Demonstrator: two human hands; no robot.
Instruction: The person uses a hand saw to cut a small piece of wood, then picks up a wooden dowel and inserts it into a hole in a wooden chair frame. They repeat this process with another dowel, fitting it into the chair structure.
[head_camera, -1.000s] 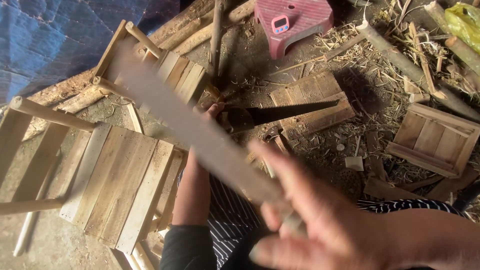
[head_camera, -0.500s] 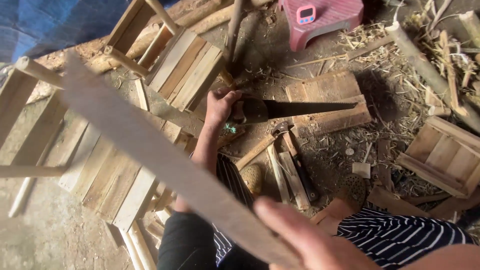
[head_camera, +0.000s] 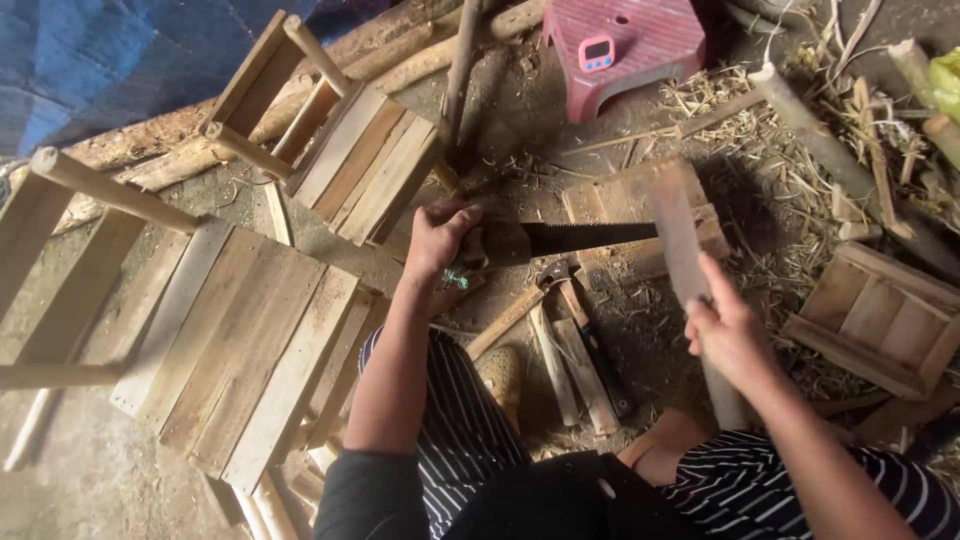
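Head view, workyard ground, one entry. Left hand: clenched on the handle of a handsaw, whose blade is laid flat and pointed toward the right, over a small slatted crate. Right hand: closed around a long flat wooden slat. Change noted: half a second ago the slat was stretched slantwise across the whole view toward the upper left, over the large slatted chair; now it is swung to the right side and held nearly upright, its far end above the crate. The saw hand is hardly shifted. Judged meaning: slat is being brought to the saw for cutting. Also listed: hammer on the ground, pink plastic stool with a small timer at the top edge.
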